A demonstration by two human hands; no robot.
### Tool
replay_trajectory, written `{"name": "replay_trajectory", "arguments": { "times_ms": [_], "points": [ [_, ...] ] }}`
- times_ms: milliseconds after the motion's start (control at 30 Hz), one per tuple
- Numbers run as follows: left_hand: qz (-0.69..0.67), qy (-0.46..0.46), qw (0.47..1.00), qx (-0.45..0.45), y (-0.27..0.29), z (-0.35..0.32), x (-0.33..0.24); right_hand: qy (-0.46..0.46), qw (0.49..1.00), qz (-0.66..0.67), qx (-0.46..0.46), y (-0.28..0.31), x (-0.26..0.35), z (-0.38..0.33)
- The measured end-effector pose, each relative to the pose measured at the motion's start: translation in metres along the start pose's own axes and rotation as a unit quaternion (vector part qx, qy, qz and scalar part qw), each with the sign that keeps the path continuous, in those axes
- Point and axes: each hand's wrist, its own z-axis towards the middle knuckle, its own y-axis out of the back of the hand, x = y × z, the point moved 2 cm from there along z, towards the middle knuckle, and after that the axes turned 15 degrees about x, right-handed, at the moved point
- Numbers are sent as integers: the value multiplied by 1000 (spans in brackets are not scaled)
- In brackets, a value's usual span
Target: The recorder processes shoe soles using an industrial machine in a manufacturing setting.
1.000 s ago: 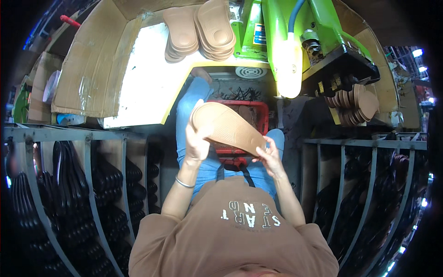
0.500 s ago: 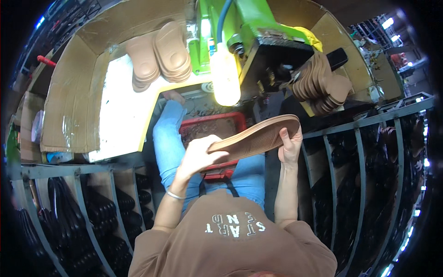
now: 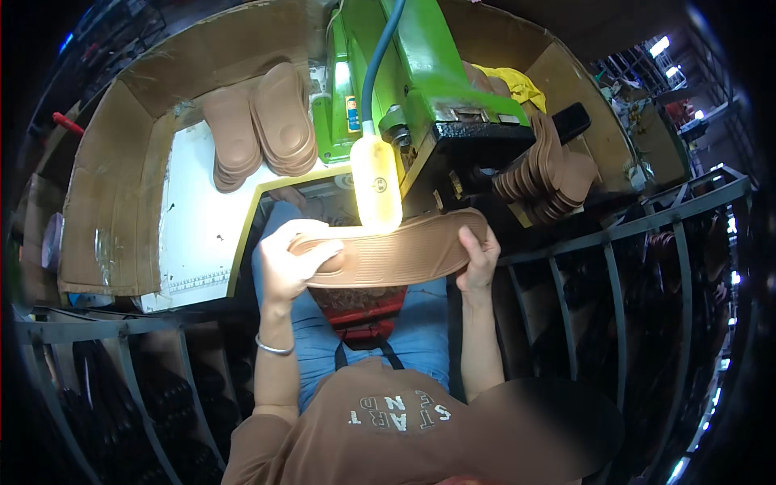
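Note:
A brown shoe sole (image 3: 396, 257) is stretched level between my two hands, its ribbed face turned toward me. My left hand (image 3: 293, 260) grips the rounded end, thumb on the face and fingers behind. At the opposite end, my right hand (image 3: 478, 257) pinches the edge with its thumb on the near face. Just above the sole hangs a lit lamp (image 3: 377, 182), overlapping its upper edge. Two stacks of similar brown soles (image 3: 283, 121) lie on the white tabletop (image 3: 194, 234) at left.
A green machine (image 3: 461, 73) with a black head stands ahead. More brown soles (image 3: 550, 174) lean in a row at its right. Cardboard walls (image 3: 121, 186) surround the table. Metal racks (image 3: 614, 307) of dark items flank both sides. A red bin (image 3: 364, 315) sits between my legs.
The sole has turned from a slant to nearly level, showing more of its ribbed face. Both hands have shifted left with it, and the sole is now close under the lamp.

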Motion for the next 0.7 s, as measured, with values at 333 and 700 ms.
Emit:
{"name": "replay_trajectory", "arguments": {
  "times_ms": [333, 700],
  "points": [
    [-91, 88, 991, -36, 56, -98, 51, -94, 990, 36, 98, -72, -30, -1],
    [-224, 13, 933, -282, 57, -96, 33, -282, 917, -8, 280, -111, -80, -32]
  ]
}}
